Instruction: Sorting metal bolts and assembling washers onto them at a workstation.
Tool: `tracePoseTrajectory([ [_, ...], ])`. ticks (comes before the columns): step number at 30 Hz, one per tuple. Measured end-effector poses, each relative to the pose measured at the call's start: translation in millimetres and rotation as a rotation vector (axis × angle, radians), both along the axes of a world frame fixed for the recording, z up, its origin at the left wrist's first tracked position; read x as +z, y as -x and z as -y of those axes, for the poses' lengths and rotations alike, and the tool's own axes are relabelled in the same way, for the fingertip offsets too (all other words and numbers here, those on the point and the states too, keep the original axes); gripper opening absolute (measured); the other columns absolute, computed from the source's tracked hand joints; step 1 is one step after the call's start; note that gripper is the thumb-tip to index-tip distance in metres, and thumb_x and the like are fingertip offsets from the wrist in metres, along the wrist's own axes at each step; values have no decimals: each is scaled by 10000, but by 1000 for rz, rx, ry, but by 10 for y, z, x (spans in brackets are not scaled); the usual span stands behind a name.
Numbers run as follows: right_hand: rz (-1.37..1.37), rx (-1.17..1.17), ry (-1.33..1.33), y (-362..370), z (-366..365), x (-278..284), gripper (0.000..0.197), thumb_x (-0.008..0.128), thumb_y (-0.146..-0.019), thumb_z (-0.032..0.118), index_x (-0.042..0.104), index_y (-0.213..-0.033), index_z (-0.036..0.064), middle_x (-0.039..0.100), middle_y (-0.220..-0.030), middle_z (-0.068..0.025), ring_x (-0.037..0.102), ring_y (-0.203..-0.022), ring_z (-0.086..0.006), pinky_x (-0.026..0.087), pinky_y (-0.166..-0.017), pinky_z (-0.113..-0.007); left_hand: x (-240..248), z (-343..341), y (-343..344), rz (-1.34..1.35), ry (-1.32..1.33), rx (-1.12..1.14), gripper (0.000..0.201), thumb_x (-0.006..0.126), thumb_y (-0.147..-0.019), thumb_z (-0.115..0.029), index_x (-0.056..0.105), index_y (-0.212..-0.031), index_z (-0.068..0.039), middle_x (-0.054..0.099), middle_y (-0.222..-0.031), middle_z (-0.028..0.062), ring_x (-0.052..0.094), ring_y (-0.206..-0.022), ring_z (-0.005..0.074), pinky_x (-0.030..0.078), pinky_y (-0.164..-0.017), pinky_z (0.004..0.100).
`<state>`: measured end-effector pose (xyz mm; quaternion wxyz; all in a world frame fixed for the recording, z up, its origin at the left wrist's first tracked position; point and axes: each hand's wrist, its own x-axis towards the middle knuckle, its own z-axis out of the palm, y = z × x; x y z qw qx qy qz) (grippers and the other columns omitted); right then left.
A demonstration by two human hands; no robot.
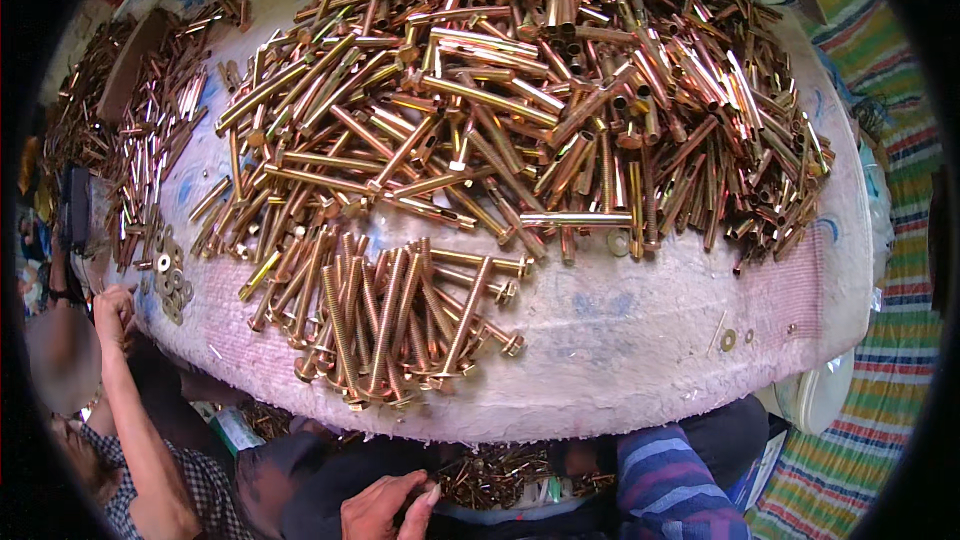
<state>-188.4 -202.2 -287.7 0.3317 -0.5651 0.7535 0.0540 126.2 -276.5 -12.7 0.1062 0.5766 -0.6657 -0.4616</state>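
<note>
My left hand (pixel 388 508) is low in the picture, just in front of the table's near edge. Its thumb and index finger come together at the tips; whatever they may hold is too small to make out. A blue striped sleeve (pixel 668 475) covers my right arm, and the hand beyond it is hidden by the table edge. Nearest on the table is a bunch of gold-coloured bolts (pixel 385 320), many with flanged heads toward me. Behind it spreads a large heap of metal sleeves and bolts (pixel 520 110).
Flat washers (pixel 172 280) lie at the table's left, with more metal sleeves (pixel 155 155) beyond. A few loose washers (pixel 728 340) are at the right. Below the near edge sits a container of metal parts (pixel 495 475). At left is another person's closed hand (pixel 113 312).
</note>
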Motion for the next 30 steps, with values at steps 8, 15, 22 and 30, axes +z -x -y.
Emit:
tracePoseTrajectory([
  [8, -5, -15, 10, 105, 37, -33, 554, 535, -946, 434, 462, -1323, 34, 619, -1101, -189, 559, -944, -248, 415, -767, -345, 38, 2, 58, 7, -82, 29, 229, 679, -914, -119, 681, -1068, 49, 714, -959, 192, 697, -871, 267, 530, -798, 334],
  [15, 19, -30, 10, 141, 53, -92, 534, 531, -952, 431, 469, -1307, 36, 622, -1076, -175, 563, -903, -232, 421, -723, -329, -38, -65, 16, 17, -121, 82, 236, 667, -933, -116, 683, -1093, 56, 726, -929, 155, 686, -812, 194, 538, -772, 304],
  [22, 2, -48, -10, 136, -54, -39, 515, 527, -959, 428, 475, -1292, 39, 626, -1051, -162, 567, -863, -217, 427, -680, -313, 27, -48, 40, 30, -101, 69, 253, 665, -931, -118, 681, -1114, 57, 727, -984, 164, 687, -887, 202, 534, -813, 307],
  [30, 2, -31, -21, 132, -109, 17, 493, 523, -966, 424, 483, -1274, 41, 630, -1023, -147, 571, -818, -199, 435, -630, -295, 77, -105, 0, 8, -102, 93, 262, 660, -937, -140, 683, -1112, 54, 727, -1002, 178, 690, -900, 210, 533, -823, 308],
])
